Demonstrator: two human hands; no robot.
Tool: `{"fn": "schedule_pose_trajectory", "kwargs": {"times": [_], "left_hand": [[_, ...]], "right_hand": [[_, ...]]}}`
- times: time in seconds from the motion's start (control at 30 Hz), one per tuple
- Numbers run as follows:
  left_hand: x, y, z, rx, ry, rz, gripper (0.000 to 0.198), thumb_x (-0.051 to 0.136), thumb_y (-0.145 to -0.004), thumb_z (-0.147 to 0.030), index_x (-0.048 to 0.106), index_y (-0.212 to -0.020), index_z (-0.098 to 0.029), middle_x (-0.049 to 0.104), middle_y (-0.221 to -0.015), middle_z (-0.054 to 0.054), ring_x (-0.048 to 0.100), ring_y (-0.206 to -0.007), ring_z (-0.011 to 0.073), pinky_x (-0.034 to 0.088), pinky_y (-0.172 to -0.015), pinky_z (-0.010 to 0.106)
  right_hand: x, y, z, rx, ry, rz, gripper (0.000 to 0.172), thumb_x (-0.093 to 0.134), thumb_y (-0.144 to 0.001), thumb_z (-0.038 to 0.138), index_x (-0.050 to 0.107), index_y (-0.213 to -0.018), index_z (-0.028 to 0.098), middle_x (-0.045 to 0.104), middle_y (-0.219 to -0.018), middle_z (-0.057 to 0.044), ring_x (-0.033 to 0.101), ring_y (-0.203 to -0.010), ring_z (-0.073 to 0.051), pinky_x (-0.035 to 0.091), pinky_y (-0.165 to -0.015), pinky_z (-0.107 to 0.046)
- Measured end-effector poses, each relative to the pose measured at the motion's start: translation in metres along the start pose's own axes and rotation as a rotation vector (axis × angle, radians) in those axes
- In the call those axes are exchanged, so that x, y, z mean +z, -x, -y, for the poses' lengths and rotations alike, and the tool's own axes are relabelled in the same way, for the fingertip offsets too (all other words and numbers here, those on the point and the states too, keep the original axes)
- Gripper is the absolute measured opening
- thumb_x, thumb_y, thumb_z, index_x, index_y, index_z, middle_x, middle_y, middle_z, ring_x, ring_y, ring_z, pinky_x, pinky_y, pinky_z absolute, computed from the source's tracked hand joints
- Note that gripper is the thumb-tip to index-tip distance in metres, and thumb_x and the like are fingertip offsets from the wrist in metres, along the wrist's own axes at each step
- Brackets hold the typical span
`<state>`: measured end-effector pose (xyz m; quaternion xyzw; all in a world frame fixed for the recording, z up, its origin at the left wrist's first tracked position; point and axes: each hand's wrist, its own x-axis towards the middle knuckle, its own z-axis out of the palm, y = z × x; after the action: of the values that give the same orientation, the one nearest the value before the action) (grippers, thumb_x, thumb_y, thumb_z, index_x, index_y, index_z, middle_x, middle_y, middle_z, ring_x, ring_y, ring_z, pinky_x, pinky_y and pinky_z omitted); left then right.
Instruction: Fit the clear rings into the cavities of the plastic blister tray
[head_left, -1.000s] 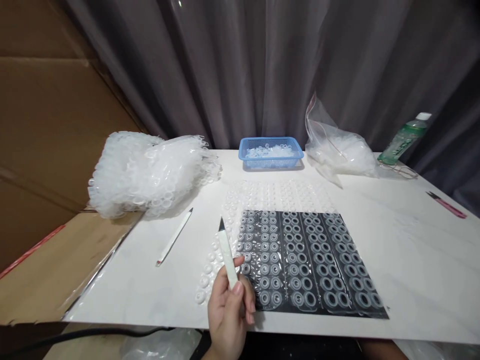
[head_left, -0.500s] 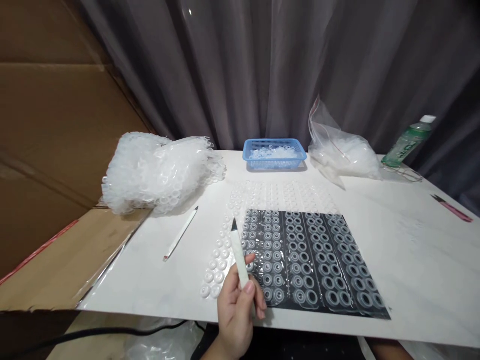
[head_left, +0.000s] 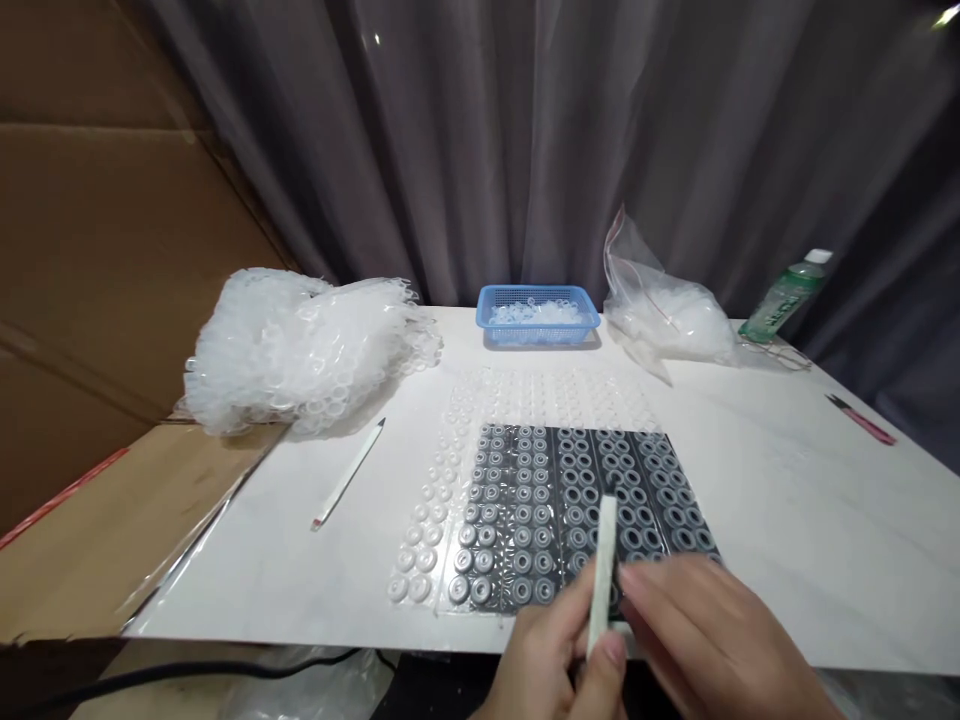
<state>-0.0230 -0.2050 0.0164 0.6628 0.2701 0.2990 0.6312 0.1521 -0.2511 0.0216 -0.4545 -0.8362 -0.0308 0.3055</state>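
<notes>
My left hand [head_left: 551, 655] is at the near table edge, closed round a white craft knife [head_left: 604, 555] held upright with its tip over the sheet. My right hand [head_left: 712, 640] reaches in from the right, fingers stretched out beside the knife and slightly blurred, holding nothing. Both hands hover over the near edge of a clear plastic sheet of small rings [head_left: 525, 480], which lies on a black mat [head_left: 660, 480] on the white table [head_left: 787, 520].
A second white knife [head_left: 349, 475] lies left of the sheet. Behind are a heap of clear ring sheets [head_left: 300, 345], a blue basket [head_left: 538, 312], a zip bag [head_left: 667, 315], a green bottle [head_left: 784, 297] and a pink cutter [head_left: 862, 420]. Cardboard [head_left: 112, 300] stands at left.
My left hand has carried the knife to the right, from the sheet's left edge to its near middle. My right hand has come into view beside it.
</notes>
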Motion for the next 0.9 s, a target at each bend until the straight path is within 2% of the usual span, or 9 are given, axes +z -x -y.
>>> {"fn": "schedule_pose_trajectory", "kwargs": {"times": [0.07,0.13,0.2,0.27,0.33,0.43,0.53,0.7,0.9], "left_hand": [[-0.002,-0.005,0.0,0.064,-0.11,0.095,0.05,0.039,-0.094,-0.037,0.041,-0.139,-0.015,0.059,-0.055,0.003,0.054,-0.041,0.0134,0.039,-0.038,0.02],[-0.009,-0.008,-0.002,0.151,-0.274,0.082,0.052,0.041,-0.092,-0.035,0.039,-0.14,-0.015,0.067,-0.073,0.008,0.063,-0.06,0.0186,0.05,-0.053,0.027],[-0.021,-0.011,-0.004,0.26,-0.503,0.009,0.056,0.046,-0.089,-0.036,0.037,-0.141,-0.017,0.068,-0.095,0.012,0.065,-0.084,0.0248,0.053,-0.074,0.038],[-0.033,-0.014,-0.003,0.302,-0.748,-0.098,0.054,0.05,-0.087,-0.035,0.043,-0.137,-0.017,0.065,-0.108,0.014,0.06,-0.098,0.0283,0.049,-0.085,0.046],[-0.042,-0.016,0.002,0.266,-0.942,-0.163,0.045,0.053,-0.086,-0.034,0.052,-0.128,-0.019,0.06,-0.119,0.014,0.054,-0.111,0.0303,0.046,-0.091,0.049],[-0.048,-0.018,0.011,0.244,-1.105,-0.133,0.041,0.056,-0.085,-0.038,0.057,-0.122,-0.021,0.05,-0.137,0.011,0.042,-0.127,0.0334,0.038,-0.101,0.055],[-0.049,-0.019,0.016,0.253,-1.154,-0.066,0.045,0.056,-0.084,-0.041,0.056,-0.125,-0.022,0.052,-0.135,0.01,0.042,-0.127,0.0344,0.033,-0.104,0.06],[-0.047,-0.024,0.015,0.239,-1.115,-0.016,0.041,0.057,-0.084,-0.041,0.059,-0.119,-0.02,0.063,-0.12,0.009,0.049,-0.12,0.0331,0.036,-0.101,0.058],[-0.046,-0.027,0.017,0.233,-1.136,-0.016,0.036,0.057,-0.084,-0.039,0.061,-0.114,-0.02,0.062,-0.122,0.009,0.048,-0.12,0.0333,0.037,-0.1,0.055]], "right_hand": [[-0.005,-0.024,-0.013,-0.092,0.109,-0.053,0.033,0.043,-0.094,0.019,0.054,-0.124,0.014,0.068,-0.083,-0.012,0.063,-0.075,-0.022,0.052,-0.064,-0.036],[-0.006,-0.041,-0.028,-0.207,0.144,-0.112,0.03,0.042,-0.094,0.02,0.059,-0.117,0.011,0.068,-0.074,-0.011,0.062,-0.069,-0.021,0.051,-0.06,-0.035],[-0.003,-0.05,-0.046,-0.23,0.127,-0.126,0.023,0.048,-0.091,0.016,0.062,-0.109,0.013,0.069,-0.076,-0.01,0.063,-0.068,-0.02,0.052,-0.059,-0.033],[0.003,-0.053,-0.068,-0.112,-0.019,-0.158,0.022,0.053,-0.089,0.017,0.063,-0.109,0.015,0.071,-0.082,-0.01,0.066,-0.074,-0.02,0.054,-0.062,-0.033],[0.013,-0.053,-0.089,0.151,-0.337,-0.123,0.027,0.048,-0.093,0.022,0.06,-0.116,0.016,0.072,-0.088,-0.01,0.068,-0.075,-0.017,0.057,-0.064,-0.032],[0.026,-0.047,-0.109,0.531,-0.876,-0.015,0.037,0.046,-0.093,0.042,0.061,-0.112,0.015,0.071,-0.077,-0.008,0.067,-0.061,-0.015,0.057,-0.053,-0.028],[0.034,-0.039,-0.112,0.685,-1.108,0.087,0.038,0.066,-0.078,0.047,0.065,-0.099,0.015,0.071,-0.077,-0.007,0.068,-0.062,-0.016,0.058,-0.052,-0.029],[0.03,-0.034,-0.105,0.557,-0.879,0.239,0.021,0.07,-0.076,0.031,0.07,-0.093,0.019,0.07,-0.076,-0.003,0.063,-0.057,-0.012,0.052,-0.053,-0.023],[0.026,-0.044,-0.103,0.343,-0.705,0.265,0.012,0.063,-0.08,0.021,0.073,-0.086,0.019,0.07,-0.077,-0.003,0.063,-0.065,-0.012,0.049,-0.06,-0.022]]}}
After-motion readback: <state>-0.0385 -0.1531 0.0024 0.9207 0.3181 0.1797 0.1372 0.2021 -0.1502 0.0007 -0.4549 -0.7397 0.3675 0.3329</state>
